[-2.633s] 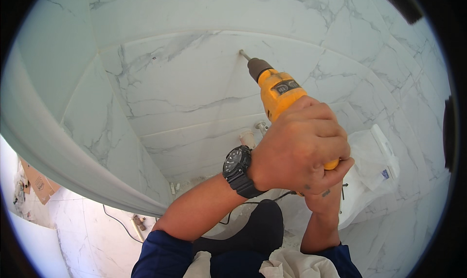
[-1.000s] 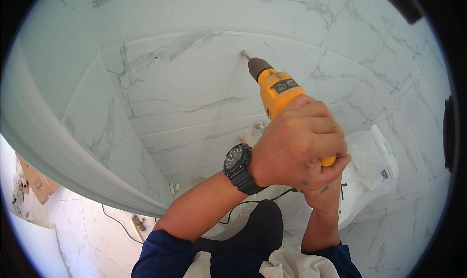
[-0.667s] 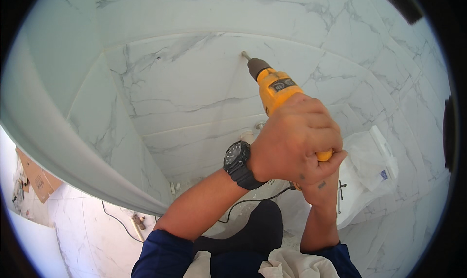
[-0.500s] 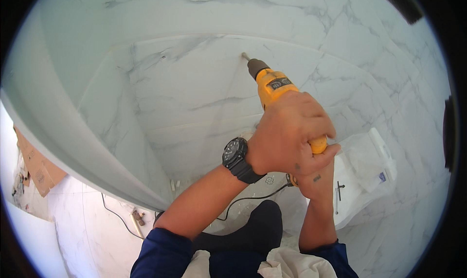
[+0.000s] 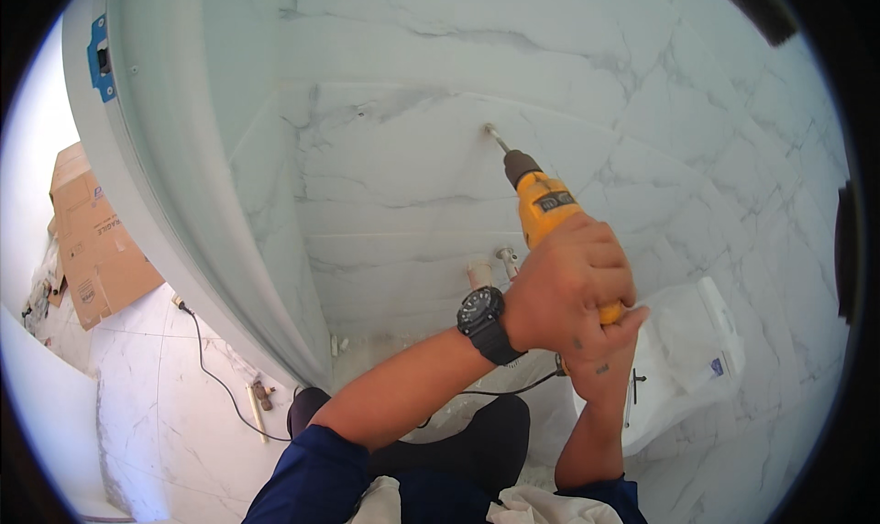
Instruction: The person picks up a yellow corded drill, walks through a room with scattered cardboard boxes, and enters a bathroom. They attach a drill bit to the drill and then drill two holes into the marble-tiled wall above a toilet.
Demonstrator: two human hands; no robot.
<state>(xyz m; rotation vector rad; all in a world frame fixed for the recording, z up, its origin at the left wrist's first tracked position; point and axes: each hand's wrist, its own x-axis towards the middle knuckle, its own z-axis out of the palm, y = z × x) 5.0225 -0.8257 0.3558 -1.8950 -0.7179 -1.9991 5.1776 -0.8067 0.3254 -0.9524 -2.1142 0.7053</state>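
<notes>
A yellow power drill (image 5: 541, 198) with a dark chuck points up and away, its bit (image 5: 498, 139) meeting the white marbled wall (image 5: 403, 166) at a small brownish spot. My left hand (image 5: 568, 281), a black watch (image 5: 480, 313) on its wrist, is wrapped over the rear of the drill body. Beneath it, my right hand (image 5: 600, 373) closes around the grip, mostly covered by the left hand. From below the grip a black cord (image 5: 509, 393) runs off to the left. Another small dark mark (image 5: 360, 114) shows on the wall further left.
A plastic-covered white object (image 5: 683, 350) stands at right, with a dark T-shaped piece on it. Pipe fittings (image 5: 507, 260) jut from the wall below the drill. At left are a door frame (image 5: 174, 212), a cardboard box (image 5: 105, 249), a floor cord (image 5: 215, 377) and a pale stick (image 5: 255, 414).
My view has shifted, so the wall and drill appear lower and further right, and more of the door frame and box shows. Both hands keep their hold, and the bit stays at the same spot.
</notes>
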